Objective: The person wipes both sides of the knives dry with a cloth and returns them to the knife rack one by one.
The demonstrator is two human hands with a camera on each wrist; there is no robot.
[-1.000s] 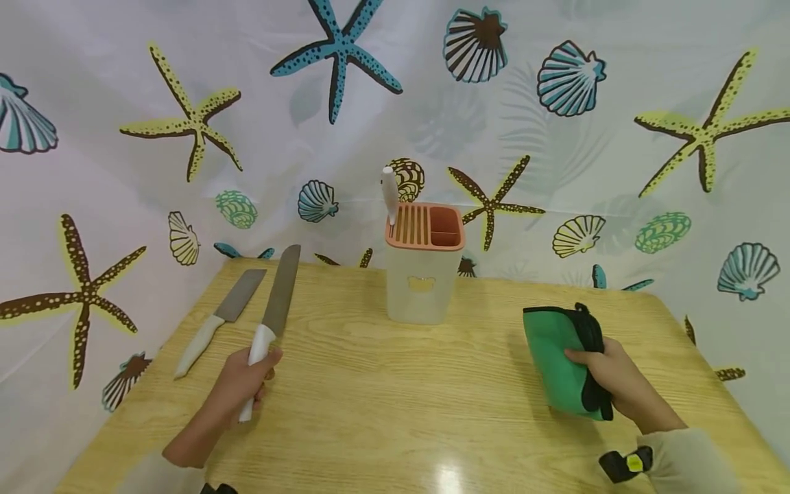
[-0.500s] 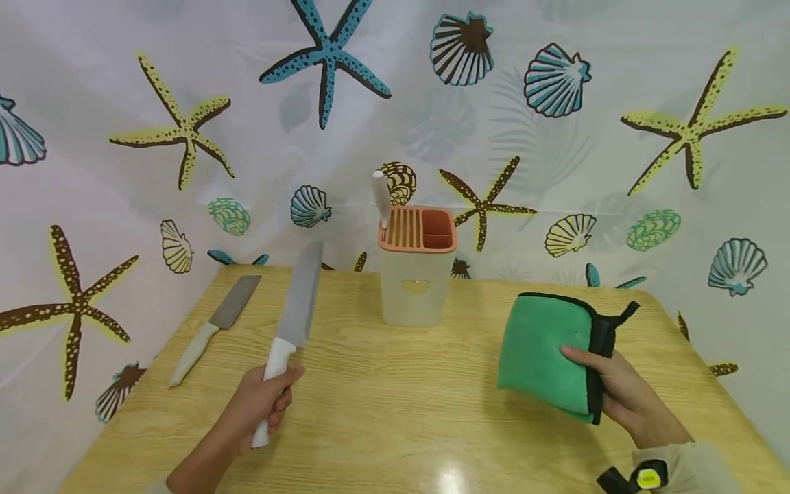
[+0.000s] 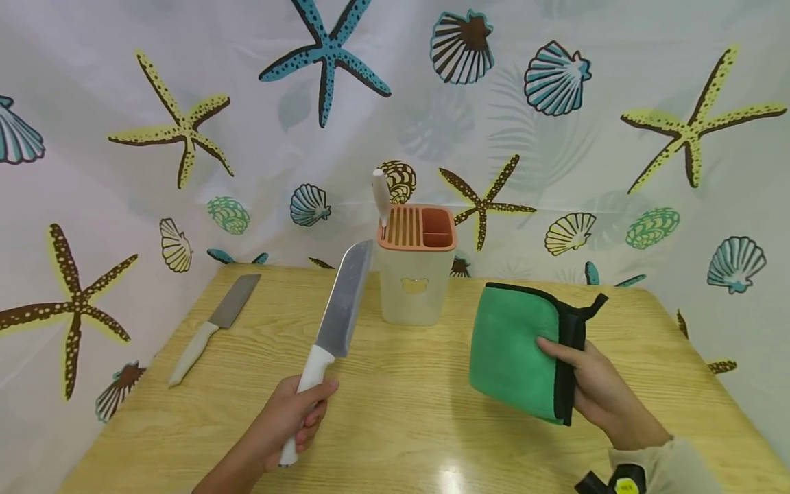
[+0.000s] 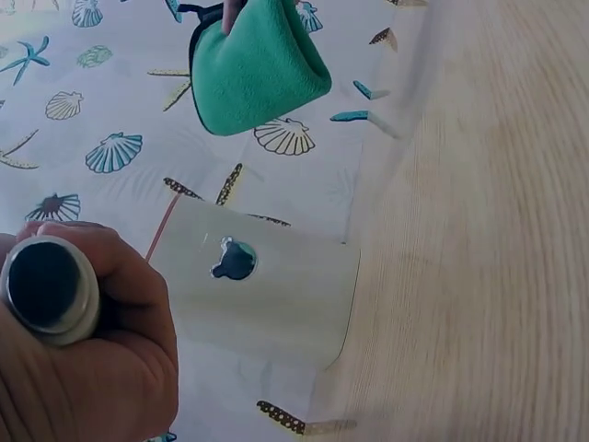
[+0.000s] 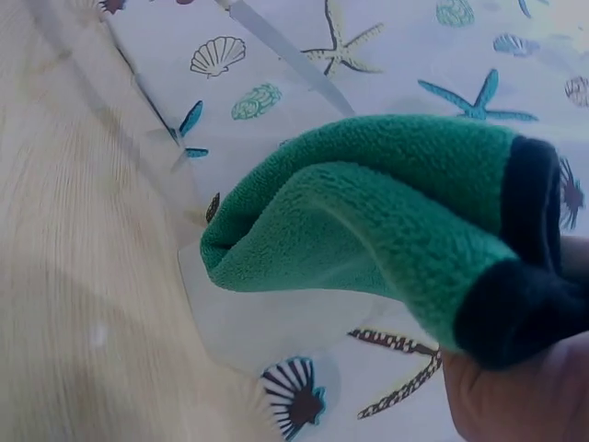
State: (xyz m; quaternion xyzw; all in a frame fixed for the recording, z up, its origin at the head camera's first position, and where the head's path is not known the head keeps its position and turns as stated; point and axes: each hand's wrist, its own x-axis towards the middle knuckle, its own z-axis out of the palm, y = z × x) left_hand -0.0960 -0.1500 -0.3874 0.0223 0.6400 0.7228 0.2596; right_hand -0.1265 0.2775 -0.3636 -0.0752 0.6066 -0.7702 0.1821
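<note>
Over the table, the left hand grips a knife, the right hand a cloth; beyond, between them, stands a holder, a handle jutting from it. A second knife lies at left.

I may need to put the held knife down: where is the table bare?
Bare: the table in front of the holder, between the held knife and the green cloth; also between the held knife and the lying knife. Crowded: far left, under the lying knife, and back middle, under the holder.
</note>
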